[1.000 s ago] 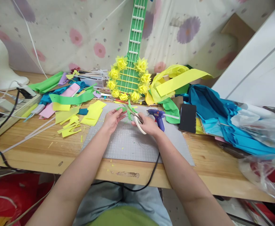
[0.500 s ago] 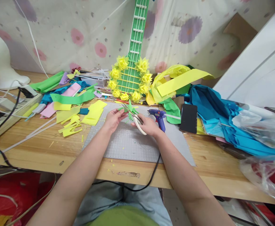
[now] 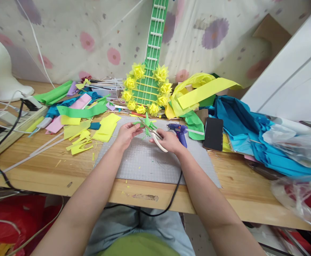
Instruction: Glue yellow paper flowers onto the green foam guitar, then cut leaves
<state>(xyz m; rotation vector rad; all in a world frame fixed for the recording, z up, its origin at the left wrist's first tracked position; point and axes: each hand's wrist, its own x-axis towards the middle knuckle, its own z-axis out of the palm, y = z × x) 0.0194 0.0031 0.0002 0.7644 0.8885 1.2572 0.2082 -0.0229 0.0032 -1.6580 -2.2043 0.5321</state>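
Note:
Over the grey cutting mat, my left hand pinches a piece of green paper between thumb and fingers. My right hand grips white-handled scissors, their blades pointing up and left at the green paper near my left fingertips. More cut green pieces lie on the mat just behind the blades. A blue glue gun rests on the mat beside my right hand. Behind the mat leans a green paper guitar ringed with yellow paper flowers.
Yellow paper scraps and a green strip lie to the left. A black phone sits right of the mat, beside blue paper. A power strip stands far left. A black cord hangs over the table's front edge.
My right hand and the scissor handles have shifted slightly right, with the handle loop a little more tilted. My left hand has edged slightly left and keeps its pinch.

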